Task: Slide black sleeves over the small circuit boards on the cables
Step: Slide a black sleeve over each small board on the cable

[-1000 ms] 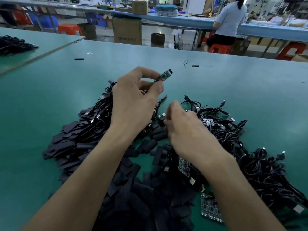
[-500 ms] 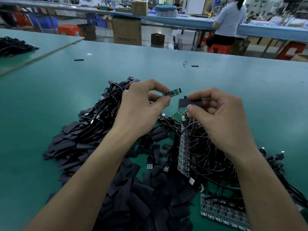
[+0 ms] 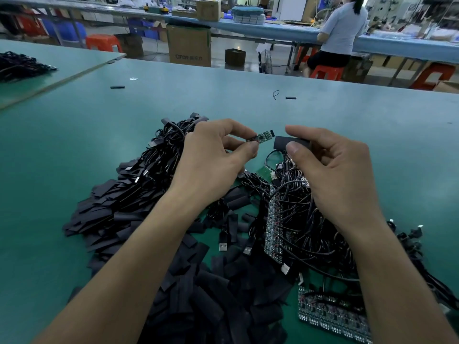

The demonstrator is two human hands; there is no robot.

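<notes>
The worktop (image 3: 74, 150) holds loose heaps and no tray: flat sleeves (image 3: 198, 294) near, cables (image 3: 298, 219) to the right. The box (image 3: 190, 45) behind hides its contents. Left hand (image 3: 211, 165) pinches a board (image 3: 260, 137) above the heaps. Right hand (image 3: 335, 170) fingers (image 3: 303, 132) pinch one sleeve (image 3: 280, 142), its mouth just beside the board tip, not touching. This is the lining-up step. Next, likely, squeeze the mouth open and slide it on.

Right hand (image 3: 335, 175) fingers (image 3: 308, 134) hide one end of the black sleeve (image 3: 283, 143)
</notes>
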